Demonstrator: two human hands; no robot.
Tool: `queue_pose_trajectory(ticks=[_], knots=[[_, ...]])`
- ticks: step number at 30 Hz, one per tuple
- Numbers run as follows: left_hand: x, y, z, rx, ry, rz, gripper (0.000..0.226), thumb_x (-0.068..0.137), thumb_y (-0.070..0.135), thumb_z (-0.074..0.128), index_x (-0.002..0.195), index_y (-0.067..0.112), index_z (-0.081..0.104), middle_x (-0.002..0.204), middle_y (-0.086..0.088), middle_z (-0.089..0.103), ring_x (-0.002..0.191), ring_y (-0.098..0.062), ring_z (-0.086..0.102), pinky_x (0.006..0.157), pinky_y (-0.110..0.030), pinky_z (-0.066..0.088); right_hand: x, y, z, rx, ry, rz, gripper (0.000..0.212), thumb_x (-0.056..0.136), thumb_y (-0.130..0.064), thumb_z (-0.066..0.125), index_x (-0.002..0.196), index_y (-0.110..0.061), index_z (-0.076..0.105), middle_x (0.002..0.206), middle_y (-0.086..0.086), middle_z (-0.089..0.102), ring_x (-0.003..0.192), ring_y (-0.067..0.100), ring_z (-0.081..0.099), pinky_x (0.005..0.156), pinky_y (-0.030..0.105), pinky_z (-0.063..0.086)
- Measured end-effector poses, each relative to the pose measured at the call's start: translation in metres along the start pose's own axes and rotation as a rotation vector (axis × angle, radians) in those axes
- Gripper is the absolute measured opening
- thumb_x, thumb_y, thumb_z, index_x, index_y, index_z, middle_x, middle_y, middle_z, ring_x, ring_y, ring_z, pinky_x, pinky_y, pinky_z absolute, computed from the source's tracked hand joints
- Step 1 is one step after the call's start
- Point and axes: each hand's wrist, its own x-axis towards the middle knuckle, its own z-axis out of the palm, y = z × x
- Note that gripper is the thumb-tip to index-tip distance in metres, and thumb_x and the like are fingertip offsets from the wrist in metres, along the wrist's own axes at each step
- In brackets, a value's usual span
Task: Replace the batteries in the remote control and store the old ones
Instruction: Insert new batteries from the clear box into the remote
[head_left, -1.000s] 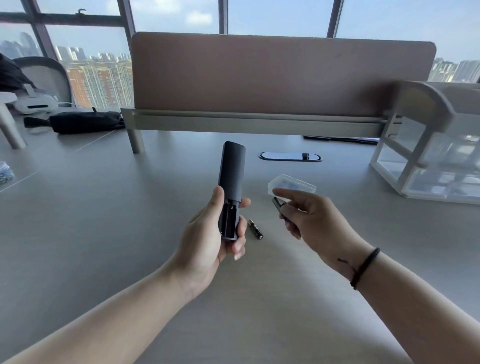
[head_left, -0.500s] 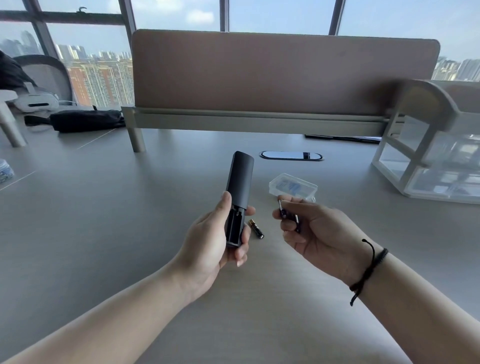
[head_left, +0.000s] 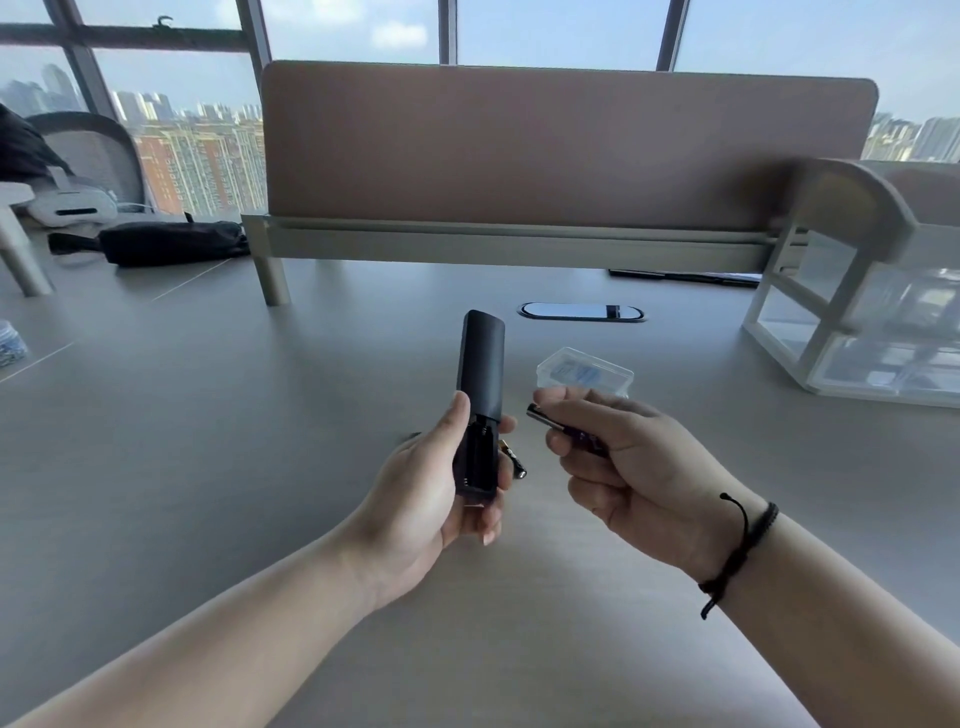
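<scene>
My left hand (head_left: 441, 493) grips the lower end of a black remote control (head_left: 480, 374), held upright with its back toward me. The battery compartment (head_left: 477, 457) lies open and looks empty. My right hand (head_left: 628, 467) pinches a dark purple battery (head_left: 550, 423), its metal end pointing left toward the remote, a short gap away. One black and gold battery (head_left: 514, 460) lies on the grey desk (head_left: 208, 441) just right of the remote, partly hidden by my left fingers. A small clear plastic case (head_left: 584, 370) sits behind my right hand.
A brown divider panel (head_left: 566, 150) on a metal rail closes the desk's far side. A clear drawer organiser (head_left: 872, 332) stands at the right. An oval cable grommet (head_left: 582, 312) lies beyond the remote. A black bag (head_left: 171, 243) and white headset (head_left: 70, 205) sit far left.
My right hand has turned the battery from upright to nearly level, its tip now aimed at the remote. The remote stays in my left hand, lowered slightly since a second ago.
</scene>
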Motion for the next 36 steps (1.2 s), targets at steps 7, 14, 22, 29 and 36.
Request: queue_pose_trajectory(ticks=[7,14,22,29,36], knots=[[-0.002,0.002,0.001,-0.017,-0.074,-0.033,0.05,0.101,0.044,0.036,0.123,0.004,0.057,0.077,-0.012,0.056,0.05,-0.023,0.045,0.049,-0.03,0.031,-0.006,0.006,0.01,-0.234,0.066,-0.254,0.023,0.08,-0.005,0.076,0.066,-0.009,0.059,0.052,0.007,0.055,0.037,0.011,0.027,0.045,0.029,0.016],[-0.005,0.002,0.003,0.018,-0.088,-0.019,0.046,0.1,0.043,0.037,0.126,0.013,0.06,0.078,-0.012,0.056,0.052,-0.023,0.046,0.052,-0.032,0.03,-0.01,0.017,0.017,-0.627,0.127,-0.544,0.028,0.076,-0.011,0.083,0.064,-0.003,0.059,0.049,0.016,0.059,0.04,0.009,0.038,0.042,0.021,0.029],[-0.005,0.002,0.004,0.072,-0.1,0.035,0.035,0.101,0.024,0.044,0.129,0.003,0.051,0.09,-0.024,0.054,0.054,-0.03,0.058,0.042,-0.029,0.041,-0.017,0.023,0.021,-0.823,0.095,-0.756,0.027,0.077,0.004,0.076,0.065,0.0,0.053,0.042,0.005,0.056,0.035,0.003,0.058,0.041,0.01,0.039],[-0.006,0.002,0.008,0.101,-0.015,0.065,0.022,0.103,0.016,0.042,0.095,0.002,0.057,0.061,-0.009,0.055,0.045,-0.021,0.049,0.039,-0.028,0.039,-0.016,0.02,0.017,-0.867,-0.112,-0.679,0.016,0.075,-0.011,0.083,0.076,-0.011,0.067,0.055,-0.004,0.071,0.049,0.006,0.056,0.058,0.014,0.041],[-0.006,0.003,0.009,0.049,-0.027,0.026,0.028,0.104,0.02,0.04,0.097,-0.001,0.058,0.068,-0.015,0.058,0.047,-0.022,0.053,0.04,-0.028,0.044,-0.014,0.02,0.018,-0.941,-0.06,-0.769,0.011,0.076,-0.012,0.084,0.078,-0.013,0.073,0.052,-0.01,0.063,0.052,0.004,0.053,0.056,0.008,0.036]])
